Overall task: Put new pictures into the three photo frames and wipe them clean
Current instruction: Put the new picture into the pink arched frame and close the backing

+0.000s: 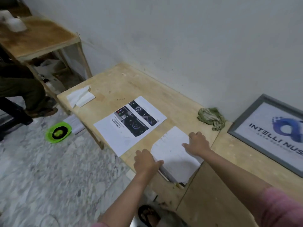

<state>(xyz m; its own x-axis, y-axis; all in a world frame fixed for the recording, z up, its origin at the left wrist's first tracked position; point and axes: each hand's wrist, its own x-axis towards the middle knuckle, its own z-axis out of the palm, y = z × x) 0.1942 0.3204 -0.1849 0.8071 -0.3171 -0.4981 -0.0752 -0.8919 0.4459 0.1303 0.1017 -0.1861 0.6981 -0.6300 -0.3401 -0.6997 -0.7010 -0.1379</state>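
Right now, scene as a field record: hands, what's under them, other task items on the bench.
left hand: on the near-left edge of the white sheet, thumb over its edge
right hand: fingers flat on the sheet's far-right part
white sheet: blank side up, covering a frame whose edge barely shows
printed page: flat on the bench, left of the sheet
grey frame: leaning against the wall, logo picture inside
green cloth: crumpled by the wall
tissue: far-left corner of the bench
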